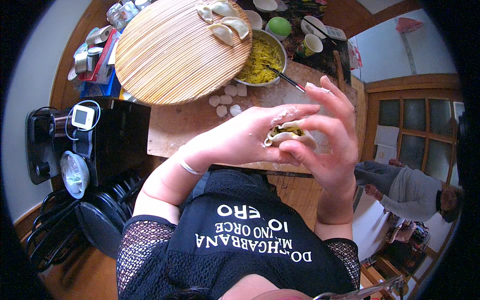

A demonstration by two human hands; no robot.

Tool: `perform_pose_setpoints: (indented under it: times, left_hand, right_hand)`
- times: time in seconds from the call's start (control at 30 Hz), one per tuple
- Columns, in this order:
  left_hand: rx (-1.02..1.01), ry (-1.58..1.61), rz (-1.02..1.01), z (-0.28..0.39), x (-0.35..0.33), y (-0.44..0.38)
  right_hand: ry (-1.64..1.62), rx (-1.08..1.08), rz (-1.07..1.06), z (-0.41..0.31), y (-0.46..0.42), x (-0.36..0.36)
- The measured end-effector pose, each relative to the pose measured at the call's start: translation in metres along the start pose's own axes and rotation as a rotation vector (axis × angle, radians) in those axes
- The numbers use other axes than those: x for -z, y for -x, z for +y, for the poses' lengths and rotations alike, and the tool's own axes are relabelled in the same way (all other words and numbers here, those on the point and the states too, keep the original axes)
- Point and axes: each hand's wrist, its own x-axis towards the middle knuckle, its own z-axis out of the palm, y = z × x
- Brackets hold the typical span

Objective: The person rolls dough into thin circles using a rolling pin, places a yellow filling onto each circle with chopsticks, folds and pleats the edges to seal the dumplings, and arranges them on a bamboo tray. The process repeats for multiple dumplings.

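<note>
A half-folded dumpling (288, 138) has its wrapper edges apart, with shredded filling showing between them. My left hand (243, 133) cradles it between thumb and fingers, with flour on the skin. From the other side, my right hand (333, 138) holds the wrapper's rim with thumb and index finger, its other fingers spread. Beyond my hands, small dough pieces (226, 99) lie on the floured wooden board (180, 127). A metal bowl of yellow-green shredded filling (260, 56) holds black chopsticks (287, 78). Several finished dumplings (235, 26) rest on a round stalk tray (176, 52).
Behind the filling bowl stand a green round object (279, 26), a paper cup (310, 45) and a white bowl (313, 27). A rolling pin (339, 69) lies at the board's right. Stacked folding chairs (97, 225) are at left; another person (408, 191) is at right.
</note>
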Motion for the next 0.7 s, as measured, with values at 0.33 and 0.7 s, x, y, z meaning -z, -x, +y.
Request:
perform_pose_setpoints:
  times: [0.33, 0.7]
  left_hand:
    - [0.035, 0.167, 0.009, -0.003, 0.0, -0.003]
    - [0.021, -0.015, -0.023, -0.015, 0.008, -0.006]
  right_hand:
    - [-0.195, -0.049, 0.033, 0.011, 0.012, -0.005]
    - [-0.027, -0.001, -0.016, 0.011, 0.007, -0.013]
